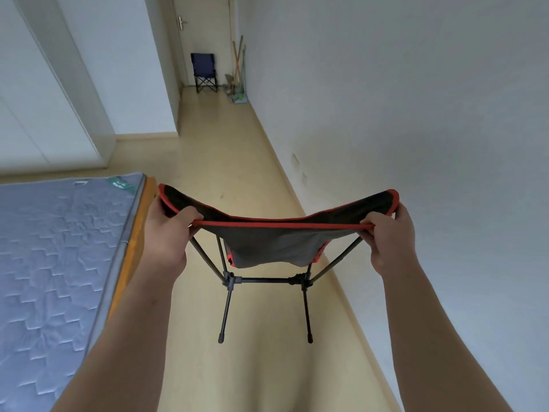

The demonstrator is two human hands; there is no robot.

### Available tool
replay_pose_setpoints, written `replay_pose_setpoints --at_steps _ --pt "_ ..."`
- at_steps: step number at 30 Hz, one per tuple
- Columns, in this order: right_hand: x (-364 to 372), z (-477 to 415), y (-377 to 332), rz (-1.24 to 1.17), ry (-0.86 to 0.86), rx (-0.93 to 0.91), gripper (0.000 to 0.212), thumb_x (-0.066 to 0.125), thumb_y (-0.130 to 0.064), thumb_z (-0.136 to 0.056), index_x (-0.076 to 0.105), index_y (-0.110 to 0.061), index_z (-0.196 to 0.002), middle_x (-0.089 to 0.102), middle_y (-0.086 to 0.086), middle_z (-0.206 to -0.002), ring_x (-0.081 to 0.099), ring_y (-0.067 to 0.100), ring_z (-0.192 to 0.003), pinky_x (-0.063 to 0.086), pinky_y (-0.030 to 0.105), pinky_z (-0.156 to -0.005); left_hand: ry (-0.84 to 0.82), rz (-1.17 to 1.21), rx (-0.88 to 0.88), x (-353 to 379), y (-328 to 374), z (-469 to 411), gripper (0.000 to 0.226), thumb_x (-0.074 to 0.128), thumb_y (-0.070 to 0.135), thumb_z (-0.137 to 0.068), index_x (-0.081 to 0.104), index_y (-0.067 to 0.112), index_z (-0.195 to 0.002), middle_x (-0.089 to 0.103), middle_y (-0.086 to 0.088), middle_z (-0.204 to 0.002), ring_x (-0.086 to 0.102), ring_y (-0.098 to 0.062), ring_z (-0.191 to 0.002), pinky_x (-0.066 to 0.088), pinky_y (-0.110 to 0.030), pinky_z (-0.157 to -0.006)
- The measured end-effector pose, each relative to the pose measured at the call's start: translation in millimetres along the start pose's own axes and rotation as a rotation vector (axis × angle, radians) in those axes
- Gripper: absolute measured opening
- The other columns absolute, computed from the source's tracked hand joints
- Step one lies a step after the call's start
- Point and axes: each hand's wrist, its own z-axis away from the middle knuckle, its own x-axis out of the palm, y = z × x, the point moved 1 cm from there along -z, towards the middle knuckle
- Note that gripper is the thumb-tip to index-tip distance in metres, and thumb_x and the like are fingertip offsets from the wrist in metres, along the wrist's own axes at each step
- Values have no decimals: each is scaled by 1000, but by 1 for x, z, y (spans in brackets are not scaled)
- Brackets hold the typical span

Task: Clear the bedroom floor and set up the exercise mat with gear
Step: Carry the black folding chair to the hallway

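While both hands' fingers (375,222) grasp its red-trimmed top edge, the grey folding chair (267,245) hangs above the floor.

Soft, even, rather dim daylight fills the room, with a cool grey cast on the wall (416,99). No glare or hard shadows show; only a faint shade lies on the floor (225,162). Wide-angle distortion bends the straight lines and stretches the forearms at the lower edge. The far door (205,40) looks slightly soft.
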Motion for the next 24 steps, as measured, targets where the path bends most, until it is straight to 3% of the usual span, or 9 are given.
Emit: replay_pose_setpoints --at_steps 3,5,12,16,19,22,24 --pt "48 -40 -1 5 -19 6 64 59 14 -82 52 -16 -138 62 11 -125 67 31 -109 62 32 -69 37 -6 12 4 7 -51 30 60 -7 -88 60 14 -108 65 -17 -115 68 -33 -106 61 -43 -89" --pt "77 -64 3 -9 -34 13 64 59 14 -82 52 -16 -138 63 11 -123 68 30 -106 63 32 -69 39 8 15 6 11 -84 30 59 -8 -88 59 8 -114 63 -16 -111 67 -33 -104 61 -42 -88" --pt "206 -159 26 -20 -27 13 58 58 13 -83 53 -16 -133 64 12 -123 68 31 -106 62 31 -68 41 16 3 8 18 -244 35 56 -12 -87 54 -4 -121 61 -18 -107 65 -45 -110 58 -55 -94" --pt "272 -204 31 -32 -20 19 64 58 13 -83 51 -16 -140 62 12 -127 66 32 -110 61 29 -66 36 15 -11 11 31 -329 40 59 -11 -87 55 2 -124 64 -15 -114 66 -38 -112 60 -49 -93" --pt "316 -237 34 -25 -7 14 63 59 12 -83 52 -15 -139 63 11 -126 66 31 -110 61 28 -67 11 -5 -2 18 38 -388 38 59 -12 -87 57 6 -120 65 -9 -107 66 -31 -108 61 -45 -91" --pt "359 -281 37 -36 0 22 64 59 13 -83 52 -16 -140 62 11 -127 66 32 -110 61 29 -69 13 -8 -9 29 42 -449 33 58 -13 -86 58 8 -111 65 -8 -102 66 -31 -105 62 -42 -89" --pt "392 -323 47 -35 3 32 68 60 14 -82 50 -18 -142 61 10 -128 65 31 -111 62 31 -69 29 -17 -14 39 37 -500 35 58 -14 -86 57 3 -116 64 -11 -105 66 -34 -109 61 -45 -90"
